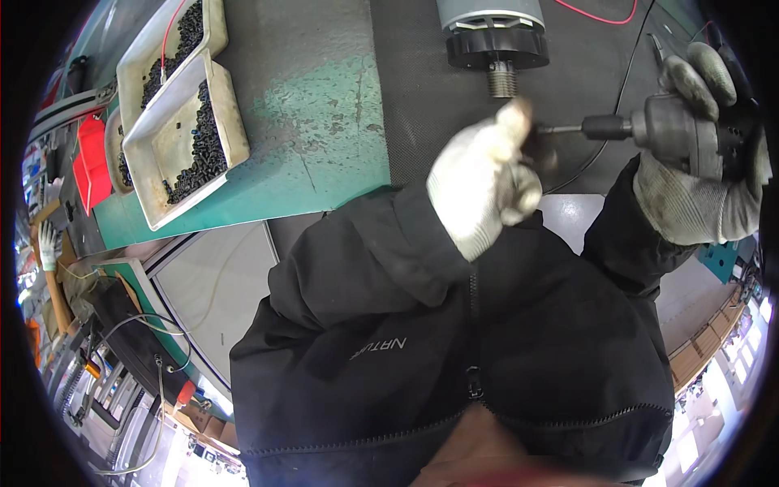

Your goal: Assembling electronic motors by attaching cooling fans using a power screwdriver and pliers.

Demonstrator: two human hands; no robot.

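Note:
My left hand [487, 178], in a white knitted glove, is closed, with thumb and fingers brought together at the tip of a screwdriver bit. Whatever it pinches there is blurred and too small to name. My right hand [682, 195], gloved too, is wrapped around a grey and black power screwdriver [673, 130]. The tool lies level, its bit pointing left at my left hand. Just beyond my left hand stands a grey cylindrical motor-like unit [493, 16] with a black ribbed collar [498, 49] and a threaded metal shaft [503, 84] facing me.
Two off-white bins [138, 154] of small black parts stand on the worn green bench top [324, 114] at left, beside a red bin [93, 162]. A dark mat [414, 81] lies under the motor-like unit. A black cable [623, 89] crosses the mat near the tool.

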